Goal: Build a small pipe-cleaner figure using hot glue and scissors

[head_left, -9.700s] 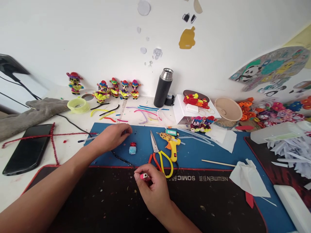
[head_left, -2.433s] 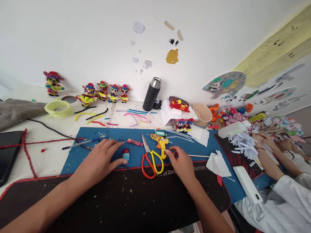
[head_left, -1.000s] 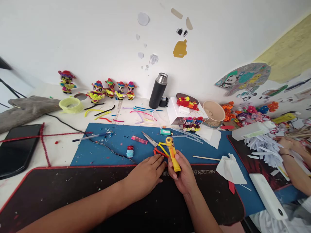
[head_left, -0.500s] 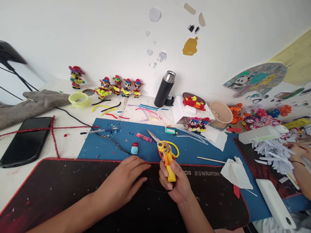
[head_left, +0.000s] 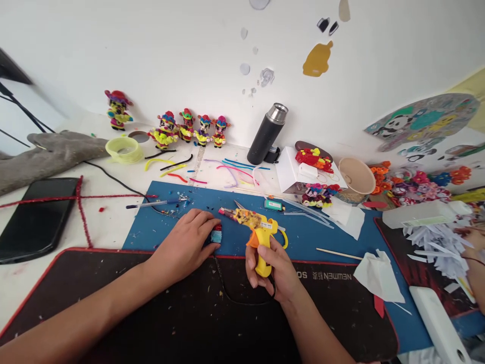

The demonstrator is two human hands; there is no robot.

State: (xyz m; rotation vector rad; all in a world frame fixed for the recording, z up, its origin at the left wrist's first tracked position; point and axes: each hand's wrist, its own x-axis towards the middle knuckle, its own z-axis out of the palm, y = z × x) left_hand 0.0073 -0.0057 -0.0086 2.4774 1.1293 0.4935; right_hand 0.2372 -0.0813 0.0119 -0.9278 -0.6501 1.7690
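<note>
A yellow glue gun (head_left: 263, 235) is gripped by its handle in my right hand (head_left: 275, 268), its nozzle pointing left. My left hand (head_left: 189, 242) has its fingers and thumb around a small red and light-blue piece (head_left: 216, 235) on the blue mat (head_left: 144, 230). Behind the glue gun, scissors with a yellow handle (head_left: 284, 237) lie partly hidden. The gun's black cord (head_left: 242, 302) loops over the dark mat (head_left: 182, 323) between my hands. Near the nozzle, a pink object is mostly covered.
Small colourful figures (head_left: 166, 130), pipe cleaners (head_left: 178, 177) and a black flask (head_left: 267, 134) stand or lie along the wall. A phone (head_left: 41, 217) is at left. At far right, another person's arm (head_left: 475, 263) is beside white paper strips (head_left: 439, 242).
My left hand has moved forward and closed on the small red and light-blue piece. The glue gun has turned from pointing forward to pointing left. The view has shifted slightly.
</note>
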